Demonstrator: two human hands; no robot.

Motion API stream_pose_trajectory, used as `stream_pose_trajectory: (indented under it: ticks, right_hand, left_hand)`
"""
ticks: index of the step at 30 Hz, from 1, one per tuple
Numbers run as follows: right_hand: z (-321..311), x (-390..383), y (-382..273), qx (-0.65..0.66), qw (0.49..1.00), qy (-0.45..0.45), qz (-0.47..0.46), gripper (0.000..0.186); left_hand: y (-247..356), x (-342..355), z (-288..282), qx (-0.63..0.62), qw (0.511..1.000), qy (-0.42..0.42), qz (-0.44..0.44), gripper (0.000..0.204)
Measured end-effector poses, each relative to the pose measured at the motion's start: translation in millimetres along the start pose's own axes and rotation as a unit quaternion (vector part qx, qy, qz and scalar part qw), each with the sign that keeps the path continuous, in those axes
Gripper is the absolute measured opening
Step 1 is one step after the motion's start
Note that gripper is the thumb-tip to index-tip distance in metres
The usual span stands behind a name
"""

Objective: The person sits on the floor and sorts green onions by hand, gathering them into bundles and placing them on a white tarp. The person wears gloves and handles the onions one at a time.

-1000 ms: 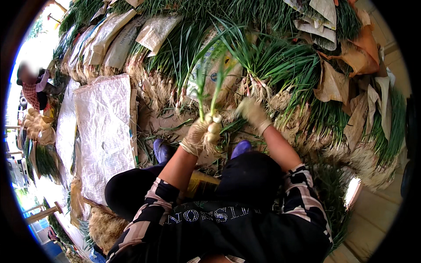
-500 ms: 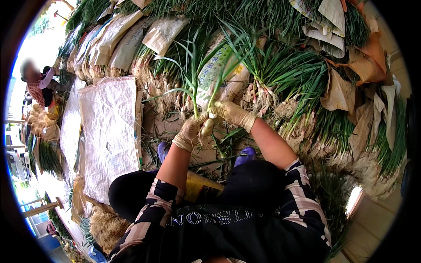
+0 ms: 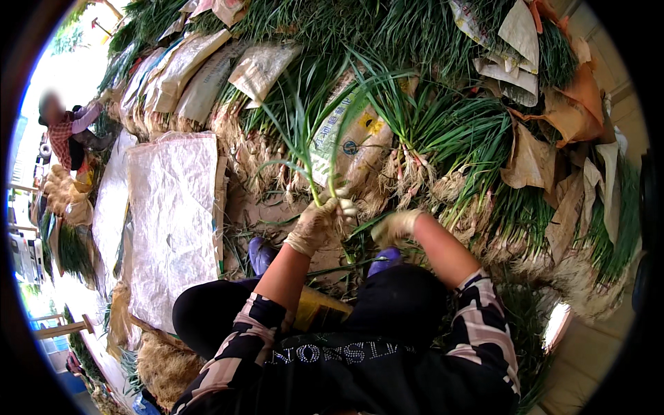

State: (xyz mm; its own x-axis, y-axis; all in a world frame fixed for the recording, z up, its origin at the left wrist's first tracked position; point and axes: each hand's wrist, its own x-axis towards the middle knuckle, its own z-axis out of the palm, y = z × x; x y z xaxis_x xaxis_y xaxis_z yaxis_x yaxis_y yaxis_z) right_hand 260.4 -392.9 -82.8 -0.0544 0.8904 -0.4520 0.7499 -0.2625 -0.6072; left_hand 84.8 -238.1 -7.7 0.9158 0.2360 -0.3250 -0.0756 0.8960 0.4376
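Bulbed plants (image 3: pixel 346 206) with white bulbs and long green leaves are in the left hand (image 3: pixel 315 227), above the ground between the person's knees and the piled greens. That hand wears a pale glove, its fingers curled around the lower stems; the leaves rise past it, and the bulbs sit at its right side. The right hand (image 3: pixel 396 227), also gloved, is apart from the bulbs and near them on the right. It is blurred: nothing shows in its grasp, but I cannot tell how far its fingers are bent.

Beneath the hands is brown ground (image 3: pixel 247 207) littered with loose green leaves. Purple boots (image 3: pixel 261 256) stand on it, one on either side, and a yellow object (image 3: pixel 318 310) shows between the legs. Just beyond the left hand lies a printed sack (image 3: pixel 356 138), partly covered by leaves. To its right is a heap of green plants (image 3: pixel 470 135), pale roots toward the person. A white woven sheet (image 3: pixel 173 228) lies to the left of the legs. At the far left, another person (image 3: pixel 66 135) in a checked top is beside more greens.
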Motion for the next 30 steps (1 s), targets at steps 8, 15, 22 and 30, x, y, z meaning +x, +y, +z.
stream_pose_trajectory:
  ticks: [8,15,22,30]
  right_hand:
    - [-92,-19,33,-0.085,0.861,0.331,0.376,0.023]
    - [-117,-43,37,0.191,0.797,0.555,0.139,0.039]
    - [-63,-17,-12,0.556,0.744,0.369,0.036,0.037]
    - [-59,-9,-19,0.617,0.679,0.39,0.085,0.041]
  left_hand:
    - [-21,8,-63,-0.242,0.958,0.156,0.011,0.011]
    - [-11,6,-63,-0.17,0.983,0.043,0.061,0.031]
    - [-14,14,-37,-0.093,0.994,-0.019,0.062,0.044]
    - [-23,15,-53,-0.097,0.994,0.042,0.036,0.036]
